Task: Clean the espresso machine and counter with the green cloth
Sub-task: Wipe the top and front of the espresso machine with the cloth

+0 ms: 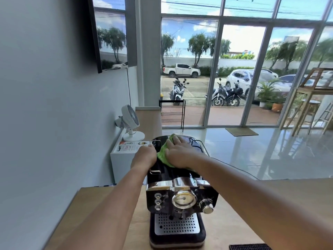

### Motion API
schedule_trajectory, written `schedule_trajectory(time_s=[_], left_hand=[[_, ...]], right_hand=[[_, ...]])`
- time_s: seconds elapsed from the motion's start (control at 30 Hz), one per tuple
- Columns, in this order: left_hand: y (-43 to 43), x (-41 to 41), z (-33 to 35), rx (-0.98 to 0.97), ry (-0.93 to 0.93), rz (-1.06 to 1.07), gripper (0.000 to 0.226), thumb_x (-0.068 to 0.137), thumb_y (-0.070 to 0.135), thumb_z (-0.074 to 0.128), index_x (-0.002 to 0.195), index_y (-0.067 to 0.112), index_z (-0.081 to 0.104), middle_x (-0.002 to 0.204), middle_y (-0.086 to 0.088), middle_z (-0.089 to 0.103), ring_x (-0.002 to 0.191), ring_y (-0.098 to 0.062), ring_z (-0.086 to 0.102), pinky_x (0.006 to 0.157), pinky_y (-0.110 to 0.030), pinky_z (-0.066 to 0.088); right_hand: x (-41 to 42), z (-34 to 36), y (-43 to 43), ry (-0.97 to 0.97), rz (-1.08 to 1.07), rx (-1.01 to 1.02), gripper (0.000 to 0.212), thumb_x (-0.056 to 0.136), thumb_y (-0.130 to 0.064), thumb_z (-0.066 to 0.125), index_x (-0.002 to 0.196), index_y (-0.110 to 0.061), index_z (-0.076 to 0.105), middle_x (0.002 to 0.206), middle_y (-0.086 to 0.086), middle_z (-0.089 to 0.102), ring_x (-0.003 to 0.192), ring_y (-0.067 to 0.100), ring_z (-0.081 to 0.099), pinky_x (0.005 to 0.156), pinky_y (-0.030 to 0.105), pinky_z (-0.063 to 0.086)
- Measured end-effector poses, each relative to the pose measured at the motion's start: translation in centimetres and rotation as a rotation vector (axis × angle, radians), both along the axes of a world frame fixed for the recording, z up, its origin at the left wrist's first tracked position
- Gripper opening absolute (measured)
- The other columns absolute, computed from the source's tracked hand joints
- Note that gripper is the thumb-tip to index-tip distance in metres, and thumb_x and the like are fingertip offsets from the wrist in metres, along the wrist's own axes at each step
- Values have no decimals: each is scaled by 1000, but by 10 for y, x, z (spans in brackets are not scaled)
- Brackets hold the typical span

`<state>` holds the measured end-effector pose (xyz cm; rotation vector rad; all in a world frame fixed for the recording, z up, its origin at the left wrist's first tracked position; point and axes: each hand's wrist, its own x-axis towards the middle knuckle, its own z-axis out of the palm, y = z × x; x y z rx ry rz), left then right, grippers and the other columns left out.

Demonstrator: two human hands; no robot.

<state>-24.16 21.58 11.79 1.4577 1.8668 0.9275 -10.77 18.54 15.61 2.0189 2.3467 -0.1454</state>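
A black and chrome espresso machine (180,197) stands on the wooden counter (100,204), its dial, knob and perforated drip tray facing me. The green cloth (163,154) lies spread on the machine's top. My right hand (177,151) presses flat on the cloth, fingers stretched toward the back of the top. My left hand (145,155) rests on the machine's top left edge, next to the cloth, with its fingers curled over the side.
A white fan (130,121) and a printed leaflet (131,147) sit on a white cabinet behind the counter. A dark ribbed mat (249,247) lies at the counter's near right edge. Glass doors and a shiny floor lie beyond.
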Motion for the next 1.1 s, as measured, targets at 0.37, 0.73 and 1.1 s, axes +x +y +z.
schedule_trajectory(time_s=[0.37, 0.73, 1.1], left_hand=[[-10, 0, 9, -55, 85, -36, 47, 100, 27, 26, 122, -2, 55, 130, -24, 55, 118, -37, 53, 95, -39, 41], [-5, 1, 8, -52, 78, -20, 51, 99, 32, 27, 123, -4, 55, 132, -26, 54, 119, -36, 52, 96, -39, 39], [-2, 1, 3, -17, 125, -14, 49, 101, 29, 28, 118, -5, 58, 125, -26, 58, 115, -36, 55, 89, -36, 41]], right_hand=[[2, 3, -24, 99, -126, 24, 62, 101, -46, 14, 156, -20, 3, 164, 8, -4, 151, 26, -2, 122, 45, 7], [29, 5, -72, 149, 163, 47, 55, 105, -45, 14, 156, -25, 15, 164, -6, 7, 150, 10, 0, 116, 28, -2], [8, 0, -78, 40, 257, 77, 58, 102, -49, 16, 155, -27, 19, 163, -8, 11, 151, 10, 0, 122, 35, 3]])
